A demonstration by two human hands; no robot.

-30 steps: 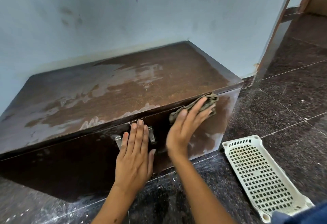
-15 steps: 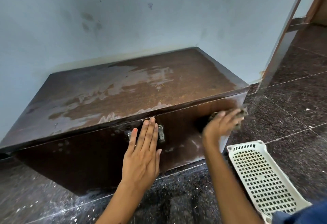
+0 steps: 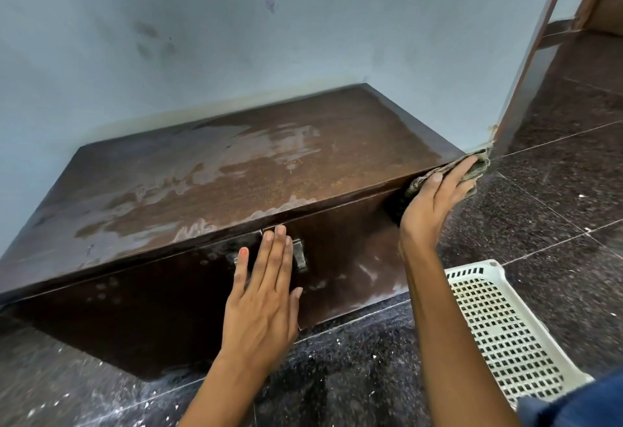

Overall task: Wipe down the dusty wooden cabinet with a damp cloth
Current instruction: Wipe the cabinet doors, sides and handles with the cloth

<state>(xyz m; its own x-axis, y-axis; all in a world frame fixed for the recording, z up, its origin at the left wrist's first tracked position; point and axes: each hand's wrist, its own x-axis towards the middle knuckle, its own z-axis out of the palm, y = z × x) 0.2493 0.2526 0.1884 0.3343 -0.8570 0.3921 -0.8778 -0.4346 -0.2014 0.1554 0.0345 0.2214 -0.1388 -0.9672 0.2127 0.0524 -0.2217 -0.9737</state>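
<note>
Cloth (image 3: 472, 170) under right hand (image 3: 435, 200) on cabinet (image 3: 236, 173)

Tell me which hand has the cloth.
The right hand, up at the cabinet's top right front corner, presses the cloth there. The left hand lies flat and bare on the door.

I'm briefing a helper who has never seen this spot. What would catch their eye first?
The low wooden cabinet against the wall, its top streaked pale. The right hand presses a cloth at its front right corner; the left hand lies flat on its front.
</note>
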